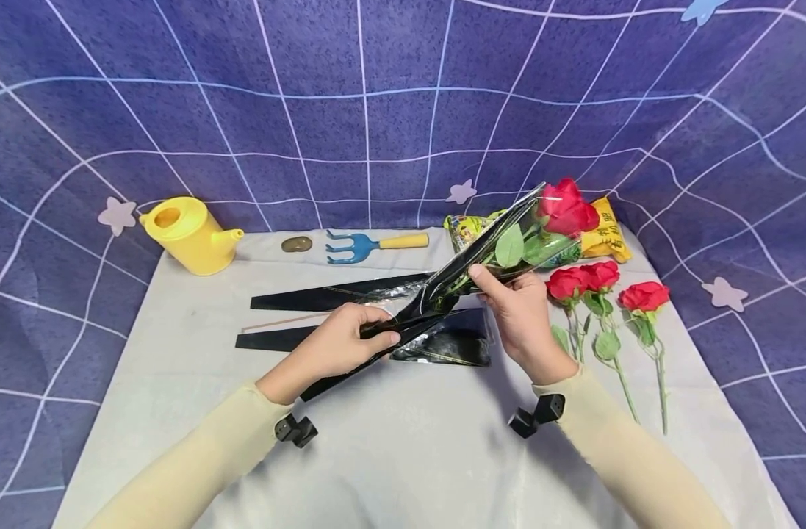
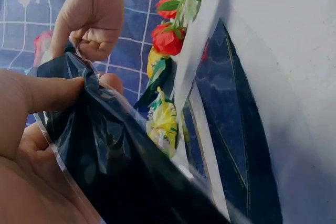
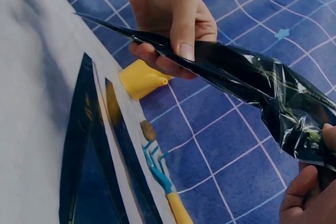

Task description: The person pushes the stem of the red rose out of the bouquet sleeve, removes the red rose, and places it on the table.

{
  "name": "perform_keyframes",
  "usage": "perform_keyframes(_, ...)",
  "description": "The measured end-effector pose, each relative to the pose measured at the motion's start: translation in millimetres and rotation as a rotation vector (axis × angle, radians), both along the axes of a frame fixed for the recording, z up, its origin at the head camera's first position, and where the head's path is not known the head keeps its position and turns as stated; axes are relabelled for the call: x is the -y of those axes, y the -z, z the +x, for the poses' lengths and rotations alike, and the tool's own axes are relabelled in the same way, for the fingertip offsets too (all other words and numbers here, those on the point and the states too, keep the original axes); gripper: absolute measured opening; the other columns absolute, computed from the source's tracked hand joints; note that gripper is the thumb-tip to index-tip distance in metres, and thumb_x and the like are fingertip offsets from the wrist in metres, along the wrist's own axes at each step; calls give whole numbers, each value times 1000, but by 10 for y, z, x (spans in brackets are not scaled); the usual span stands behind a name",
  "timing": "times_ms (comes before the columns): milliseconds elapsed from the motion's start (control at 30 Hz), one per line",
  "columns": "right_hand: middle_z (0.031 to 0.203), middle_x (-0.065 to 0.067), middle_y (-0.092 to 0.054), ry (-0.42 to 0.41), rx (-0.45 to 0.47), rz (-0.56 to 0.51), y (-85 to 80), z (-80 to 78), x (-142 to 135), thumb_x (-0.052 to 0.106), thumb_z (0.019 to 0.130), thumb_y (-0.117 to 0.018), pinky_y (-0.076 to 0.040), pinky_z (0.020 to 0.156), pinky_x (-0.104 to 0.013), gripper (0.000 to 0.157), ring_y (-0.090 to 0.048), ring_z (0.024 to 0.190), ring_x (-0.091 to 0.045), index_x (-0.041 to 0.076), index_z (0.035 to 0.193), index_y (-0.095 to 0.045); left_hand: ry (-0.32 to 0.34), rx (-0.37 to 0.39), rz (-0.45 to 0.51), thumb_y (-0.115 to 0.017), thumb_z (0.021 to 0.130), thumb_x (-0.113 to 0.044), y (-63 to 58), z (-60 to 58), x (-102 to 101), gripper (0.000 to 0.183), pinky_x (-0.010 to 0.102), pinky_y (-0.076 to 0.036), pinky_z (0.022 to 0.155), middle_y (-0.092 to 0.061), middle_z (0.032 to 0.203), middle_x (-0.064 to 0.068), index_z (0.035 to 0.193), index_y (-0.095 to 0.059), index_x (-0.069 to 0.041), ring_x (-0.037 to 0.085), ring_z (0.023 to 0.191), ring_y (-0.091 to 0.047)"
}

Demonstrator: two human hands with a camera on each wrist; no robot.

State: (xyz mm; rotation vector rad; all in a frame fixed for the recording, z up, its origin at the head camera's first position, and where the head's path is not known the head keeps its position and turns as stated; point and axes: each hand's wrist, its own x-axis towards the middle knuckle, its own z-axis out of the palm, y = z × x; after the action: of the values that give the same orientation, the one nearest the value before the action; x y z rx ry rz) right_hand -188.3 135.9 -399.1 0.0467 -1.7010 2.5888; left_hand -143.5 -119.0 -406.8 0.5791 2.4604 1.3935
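Note:
A red artificial rose (image 1: 568, 208) with green leaves sits inside a clear flower sleeve with black bands (image 1: 458, 273), held slantwise above the table. My left hand (image 1: 336, 339) pinches the sleeve's narrow lower part between thumb and fingers; in the right wrist view the left hand (image 3: 170, 14) grips its folded edge. Higher up, just below the bloom, my right hand (image 1: 518, 316) holds the sleeve with the thumb across its front. The plastic is creased between the hands, and the rose's stem is hidden in it. More black-banded sleeves (image 1: 442, 345) lie flat on the table beneath.
Several loose red roses (image 1: 643, 297) lie at the right. Behind the wrapped rose are a yellow packet (image 1: 607, 231) and a green-yellow packet (image 1: 465, 229). A blue rake with a yellow handle (image 1: 358, 248), a brown stone (image 1: 297, 244) and a yellow watering can (image 1: 194, 235) line the back.

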Motion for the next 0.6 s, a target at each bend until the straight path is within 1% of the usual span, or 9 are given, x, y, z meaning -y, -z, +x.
perform_keyframes(100,72,-3,-59,-24,-9,73,19,27,47,6,77,-77,-45,57,-25,16,-51,61,-13,4,85,-64,-11,53,48,-65,90,-21,-19,4,1,12,33,-48,62,-67,74,-4,100,-68,-16,17,66,-63)
perform_keyframes(200,69,-2,-57,-48,-13,141,45,62,85,8,77,-78,-45,59,-25,16,-51,62,-14,4,85,-64,-11,70,81,-65,90,-19,-36,0,-8,10,31,-47,56,-67,74,-3,99,-69,-17,18,64,-63)
perform_keyframes(300,69,-2,-57,-53,-24,182,59,88,123,10,77,-78,-45,61,-26,18,-51,63,-14,3,87,-65,-11,53,82,-65,90,-18,-48,-6,-13,8,30,-47,56,-67,73,-3,96,-70,-19,16,64,-62)
perform_keyframes(400,70,-3,-59,-63,-28,209,67,109,156,12,76,-79,-46,61,-26,20,-53,64,-14,3,88,-65,-27,25,69,-65,88,-16,-43,-13,-9,10,29,-48,59,-67,77,-5,96,-71,-18,13,67,-62)
perform_keyframes(500,71,-3,-59,-84,-27,230,69,123,171,12,77,-79,-47,61,-27,20,-54,64,-15,5,88,-64,-58,1,62,-66,87,-14,-39,-18,6,13,29,-49,62,-68,85,-8,99,-72,-17,9,71,-62)
perform_keyframes(567,72,-3,-59,-81,-27,228,63,124,163,12,77,-79,-47,61,-27,20,-54,64,-15,6,89,-64,-70,1,64,-67,87,-18,-42,-20,22,15,29,-49,62,-68,90,-8,101,-72,-17,8,74,-63)
perform_keyframes(600,72,-3,-59,-77,-30,222,58,122,153,11,77,-78,-47,61,-27,20,-53,63,-15,6,89,-63,-74,-2,54,-68,87,-22,-52,-17,32,17,28,-50,65,-68,94,-10,103,-72,-18,6,78,-63)
